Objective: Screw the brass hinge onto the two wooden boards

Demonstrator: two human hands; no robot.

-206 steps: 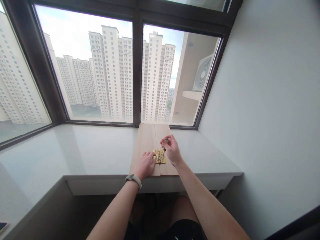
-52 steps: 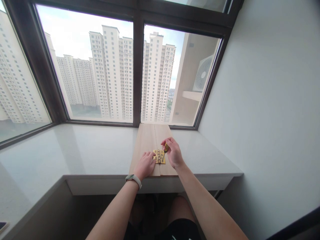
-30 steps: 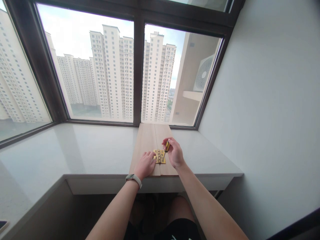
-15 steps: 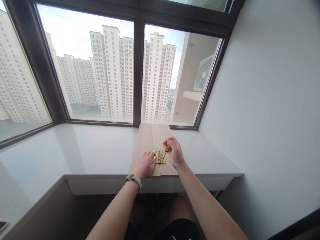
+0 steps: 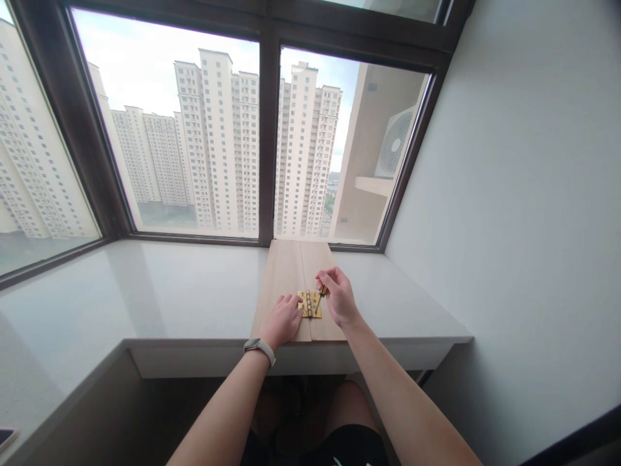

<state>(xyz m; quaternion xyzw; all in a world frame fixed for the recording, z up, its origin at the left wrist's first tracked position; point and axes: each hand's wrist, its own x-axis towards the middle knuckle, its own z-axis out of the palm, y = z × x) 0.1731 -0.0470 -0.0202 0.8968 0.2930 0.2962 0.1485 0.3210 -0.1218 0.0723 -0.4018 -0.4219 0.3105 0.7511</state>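
Note:
A brass-coloured hinge (image 5: 310, 304) lies across the seam between two pale wooden boards (image 5: 285, 268), with screws visible in its leaves. My right hand (image 5: 340, 298) is closed around the handle of a small screwdriver (image 5: 322, 292); the handle is yellow and black. Its thin shaft slants down to the lower part of the hinge's right leaf. My left hand (image 5: 282, 319) lies on the left board, fingers stretched out, fingertips touching the hinge's left edge. A pale-banded watch (image 5: 260, 347) is on my left wrist.
The boards rest on a white counter (image 5: 204, 291) whose front edge (image 5: 194, 339) runs just before me. Dark-framed windows (image 5: 266, 129) stand behind it, and a white wall (image 5: 524, 213) rises to the right. Part of a phone-like object (image 5: 6, 439) shows at the lower left.
My right hand's fingers have shifted slightly around the screwdriver handle, which now shows less. The left hand, hinge and boards stay in place.

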